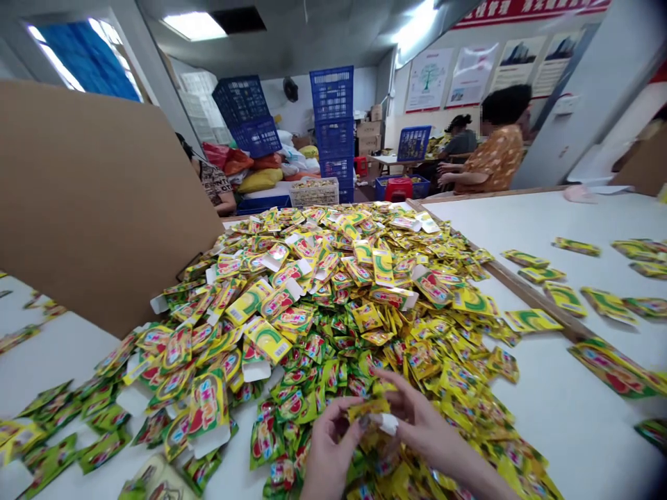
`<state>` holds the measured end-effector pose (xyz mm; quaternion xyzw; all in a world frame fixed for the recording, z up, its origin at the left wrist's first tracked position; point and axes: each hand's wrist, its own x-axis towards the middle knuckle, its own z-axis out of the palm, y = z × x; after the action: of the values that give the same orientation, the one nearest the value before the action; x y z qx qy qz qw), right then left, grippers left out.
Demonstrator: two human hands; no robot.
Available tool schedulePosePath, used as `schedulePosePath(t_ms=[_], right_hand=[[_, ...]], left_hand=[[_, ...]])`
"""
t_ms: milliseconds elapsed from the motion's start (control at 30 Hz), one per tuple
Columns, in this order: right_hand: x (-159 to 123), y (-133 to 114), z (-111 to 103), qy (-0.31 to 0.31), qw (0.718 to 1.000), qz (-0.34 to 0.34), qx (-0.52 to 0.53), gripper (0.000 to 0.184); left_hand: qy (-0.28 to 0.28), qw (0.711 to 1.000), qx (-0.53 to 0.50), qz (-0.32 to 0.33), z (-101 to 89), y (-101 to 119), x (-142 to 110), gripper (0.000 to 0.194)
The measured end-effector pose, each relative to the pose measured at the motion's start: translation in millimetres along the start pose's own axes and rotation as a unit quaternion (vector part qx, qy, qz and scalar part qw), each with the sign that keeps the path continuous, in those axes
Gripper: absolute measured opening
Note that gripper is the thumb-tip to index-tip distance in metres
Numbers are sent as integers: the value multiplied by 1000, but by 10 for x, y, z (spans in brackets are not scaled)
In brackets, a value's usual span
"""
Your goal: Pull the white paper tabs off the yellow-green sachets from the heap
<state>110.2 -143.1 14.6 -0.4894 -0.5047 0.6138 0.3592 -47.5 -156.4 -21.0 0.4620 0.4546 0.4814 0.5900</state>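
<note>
At the front of a large heap, my left hand (329,444) is curled with its thumb and fingers closed on a small yellow candy packet (376,408). My right hand (424,420) pinches the same packet from the other side; white tape (388,423) wraps its thumb. The packet's lower part is partly covered by fingers. Beneath and around both hands lie green packets (333,375) and yellow packets (458,396). Small printed cardboard boxes (209,406), several with flaps open, are mixed in on the left and top of the heap.
A tall brown cardboard sheet (99,208) stands at left. A wooden strip (526,295) divides the white table (521,222) at right, with more boxes beyond it. Blue crates (332,125) are stacked behind. A person in an orange patterned top (490,156) and others sit farther back.
</note>
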Motion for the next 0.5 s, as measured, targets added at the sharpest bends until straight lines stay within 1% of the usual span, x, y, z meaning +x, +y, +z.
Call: schedulePosePath(t_ms=[33,67,100,133,167,200,233,267,300,333,367,400,433,500], right_hand=[[12,-1,-2,-51,998,21,35,37],[22,6,0,-81,994,37,57,29],[27,17,0,-87,993,42,70,25],[25,32,-6,-75,993,40,78,24],[19,51,-20,-54,995,33,83,24],[8,70,-41,-31,995,29,87,25],[-6,91,-67,-12,995,27,91,26],[-19,112,-92,3,995,28,95,27],[-32,134,-113,14,994,31,100,29],[-42,155,-124,19,994,33,106,31],[-50,175,-125,21,993,33,110,33],[-57,193,-117,19,993,32,113,33],[-64,209,-102,16,993,32,115,34],[-82,234,-68,10,993,28,116,32]], left_hand=[[-11,999,44,23,-30,25,-12,29],[-17,995,91,45,-80,75,-16,28],[-19,987,143,65,-155,151,-7,29],[-13,976,204,77,-259,253,18,31],[3,957,280,82,-390,375,61,34],[34,926,367,83,-543,508,123,36],[82,878,467,65,-706,642,203,42],[138,808,571,49,-869,766,297,47],[199,735,648,31,-1018,870,400,54],[239,708,665,21,-1142,945,506,61],[262,688,677,13,-1234,989,606,63],[275,682,678,8,-1292,1001,696,63],[275,687,673,8,-1317,984,769,62],[261,701,663,18,-1296,890,859,58]])
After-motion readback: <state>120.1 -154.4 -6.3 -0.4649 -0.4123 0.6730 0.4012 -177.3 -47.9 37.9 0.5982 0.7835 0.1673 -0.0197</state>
